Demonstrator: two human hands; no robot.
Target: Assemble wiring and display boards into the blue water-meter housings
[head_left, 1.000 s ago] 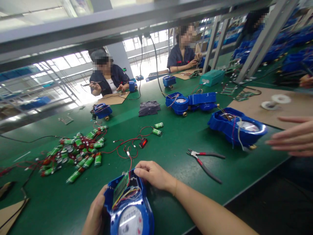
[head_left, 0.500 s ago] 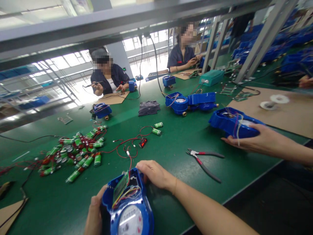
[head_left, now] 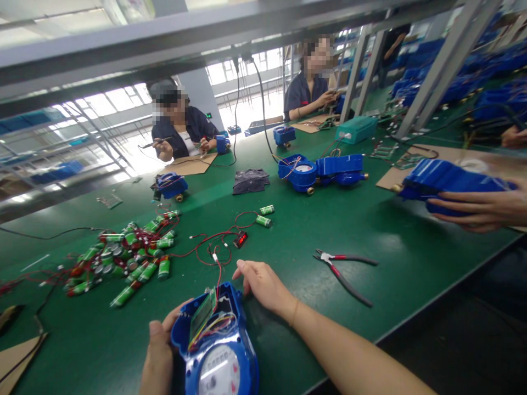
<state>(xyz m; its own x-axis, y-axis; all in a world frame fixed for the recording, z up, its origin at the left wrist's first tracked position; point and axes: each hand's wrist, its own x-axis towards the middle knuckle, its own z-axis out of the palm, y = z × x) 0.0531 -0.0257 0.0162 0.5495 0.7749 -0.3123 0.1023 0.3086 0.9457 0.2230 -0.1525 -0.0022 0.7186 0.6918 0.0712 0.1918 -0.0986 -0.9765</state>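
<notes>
A blue water meter (head_left: 216, 351) with its cover off, showing a dial, a green circuit board and coloured wires, stands at the near table edge. My left hand (head_left: 158, 351) is closed round its left side. My right hand (head_left: 263, 286) lies just beyond the meter's top right corner, fingers loosely bent and apart, holding nothing. Red wires (head_left: 214, 249) run from the meter's top out over the green table (head_left: 296, 247).
Red-handled pliers (head_left: 343, 271) lie right of my hand. A pile of green batteries (head_left: 127, 255) with red leads sits at left, and a small red display (head_left: 242, 239) ahead. At far right a co-worker's hand (head_left: 477, 208) holds another blue meter (head_left: 444, 178). Two people work opposite.
My right hand has come off the meter's top edge and moved slightly away. The co-worker's hand has taken the blue meter at right and lifted it off to the right.
</notes>
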